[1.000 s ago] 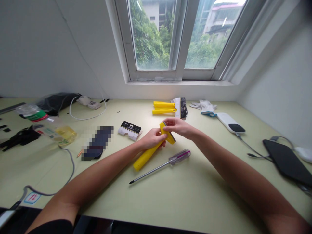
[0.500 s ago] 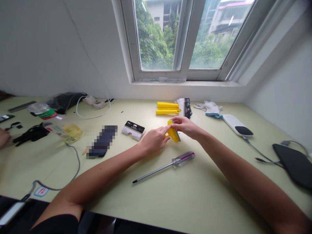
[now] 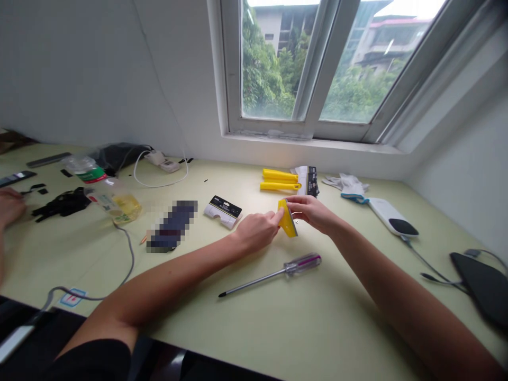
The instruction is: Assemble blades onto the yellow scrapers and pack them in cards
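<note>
Held above the table is a yellow scraper (image 3: 288,219), its wide head facing right with a grey strip along the edge. My left hand (image 3: 260,230) is closed around its handle, which is mostly hidden by the fingers. From the other side my right hand (image 3: 311,211) pinches the upper end of the grey edge. A tiny metal piece (image 3: 297,222) shows just right of the head. Nearer to me lies a screwdriver (image 3: 293,267) with a clear handle and purple stripe. A black and white packaging card (image 3: 223,211) rests left of my left hand.
Behind my hands are yellow-handled scrapers (image 3: 280,180) in packaging and white gloves (image 3: 349,184). A white power bank (image 3: 392,217) and a black phone-like device (image 3: 482,288) sit right, with cables. Leftward are a pixelated dark object (image 3: 172,227), a bottle (image 3: 115,198) and another person's hand (image 3: 11,206).
The camera view has shifted and tilted slightly. My left hand now wraps more fully around the scraper's handle, covering it. My right hand stays at the upper edge.
</note>
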Demonstrator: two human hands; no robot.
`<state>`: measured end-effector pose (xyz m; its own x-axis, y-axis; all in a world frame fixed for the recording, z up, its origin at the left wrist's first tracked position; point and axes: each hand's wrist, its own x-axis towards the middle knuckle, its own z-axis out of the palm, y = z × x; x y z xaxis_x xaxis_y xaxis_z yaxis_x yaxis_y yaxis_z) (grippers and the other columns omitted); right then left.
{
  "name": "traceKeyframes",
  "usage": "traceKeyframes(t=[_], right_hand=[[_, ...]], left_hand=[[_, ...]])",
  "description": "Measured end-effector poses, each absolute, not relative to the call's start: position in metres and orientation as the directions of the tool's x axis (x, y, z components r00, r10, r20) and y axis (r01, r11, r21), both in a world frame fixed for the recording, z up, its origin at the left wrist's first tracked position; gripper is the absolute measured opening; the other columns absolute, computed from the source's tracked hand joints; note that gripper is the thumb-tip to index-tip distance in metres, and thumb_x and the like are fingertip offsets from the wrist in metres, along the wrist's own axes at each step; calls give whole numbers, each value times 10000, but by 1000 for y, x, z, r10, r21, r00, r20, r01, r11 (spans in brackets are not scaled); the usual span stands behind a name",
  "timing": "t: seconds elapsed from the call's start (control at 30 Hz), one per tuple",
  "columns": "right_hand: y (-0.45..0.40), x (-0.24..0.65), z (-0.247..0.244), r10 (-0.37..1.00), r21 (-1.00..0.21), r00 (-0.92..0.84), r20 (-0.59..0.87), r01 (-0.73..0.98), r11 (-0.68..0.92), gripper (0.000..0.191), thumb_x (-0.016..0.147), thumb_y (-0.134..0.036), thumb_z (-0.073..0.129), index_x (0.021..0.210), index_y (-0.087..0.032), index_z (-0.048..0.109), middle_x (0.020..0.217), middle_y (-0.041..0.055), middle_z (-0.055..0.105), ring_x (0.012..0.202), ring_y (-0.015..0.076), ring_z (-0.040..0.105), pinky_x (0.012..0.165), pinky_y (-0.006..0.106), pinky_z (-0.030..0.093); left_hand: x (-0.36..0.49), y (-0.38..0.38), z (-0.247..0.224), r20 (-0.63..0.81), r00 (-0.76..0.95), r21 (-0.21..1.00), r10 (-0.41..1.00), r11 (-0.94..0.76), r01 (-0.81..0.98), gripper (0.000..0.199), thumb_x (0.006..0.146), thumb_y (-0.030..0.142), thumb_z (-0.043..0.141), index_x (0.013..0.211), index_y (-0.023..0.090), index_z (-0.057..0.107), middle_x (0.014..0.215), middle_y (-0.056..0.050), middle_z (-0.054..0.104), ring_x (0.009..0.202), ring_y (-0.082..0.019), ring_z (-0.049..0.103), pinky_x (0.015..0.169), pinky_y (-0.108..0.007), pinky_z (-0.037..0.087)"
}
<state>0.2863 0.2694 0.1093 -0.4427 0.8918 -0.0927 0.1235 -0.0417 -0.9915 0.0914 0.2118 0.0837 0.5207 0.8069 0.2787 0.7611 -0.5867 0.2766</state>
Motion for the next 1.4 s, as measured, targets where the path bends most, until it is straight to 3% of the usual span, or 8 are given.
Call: traceKeyframes(t=[0.13,0.27,0.37,0.53,0.8,1.0,1.2,1.4], right_hand=[[275,324,132,892,-874,-445,-81,462,151,382,796,-436,615,1026,-135,666,945,110,688,775,196,645,732,354,529],[262,397,148,947,-385,-290,-137,897,219,283,804,-384,584,989,-201,695,881,77,715,763,219,654,687,334,500],[239,445,142,950,-229,-222,-219,958,171,279,799,-403,580,963,-215,705,925,80,723,807,226,668,703,319,506],[206,466,116,945,-246,-192,-264,961,127,334,819,-455,543,1002,-214,684,892,68,731,776,205,677,662,281,501],[211,458,98,969,-122,-190,-161,978,171,193,800,-317,513,761,-222,676,806,54,725,746,216,665,637,290,461],[203,478,97,966,-223,-191,-174,963,150,285,831,-426,505,897,-220,690,877,76,729,780,228,674,661,295,498],[198,487,94,956,-201,-188,-224,969,144,235,806,-384,529,883,-228,686,790,60,714,709,223,662,612,301,476],[198,488,93,957,-255,-204,-207,956,148,301,851,-426,483,866,-226,707,928,74,731,835,245,671,720,320,498]], left_hand=[[84,223,83,300,484,398,822,-569,720,472,884,289,529,1344,191,495,1032,-149,654,859,-267,651,755,-324,458],[77,234,84,304,456,387,837,-545,743,443,872,285,536,1299,166,525,1037,-159,673,883,-282,659,769,-331,471],[75,237,85,327,439,348,837,-539,767,457,877,299,522,1310,154,515,1058,-164,683,885,-289,669,773,-351,486],[76,238,87,336,438,375,834,-545,750,472,867,318,540,1299,129,527,1031,-133,702,858,-236,674,779,-322,506],[72,241,90,361,406,401,839,-533,745,467,846,324,563,1272,135,539,902,-93,702,745,-205,663,712,-296,507],[71,243,88,369,397,419,840,-532,736,439,841,311,568,1246,145,543,880,-86,700,735,-204,663,698,-292,502],[73,241,90,360,393,424,846,-523,739,431,841,308,567,1240,147,550,865,-90,701,713,-209,660,675,-302,499],[75,238,92,369,383,529,847,-530,663,444,826,317,597,1235,146,567,897,-90,686,707,-180,650,689,-300,509]])
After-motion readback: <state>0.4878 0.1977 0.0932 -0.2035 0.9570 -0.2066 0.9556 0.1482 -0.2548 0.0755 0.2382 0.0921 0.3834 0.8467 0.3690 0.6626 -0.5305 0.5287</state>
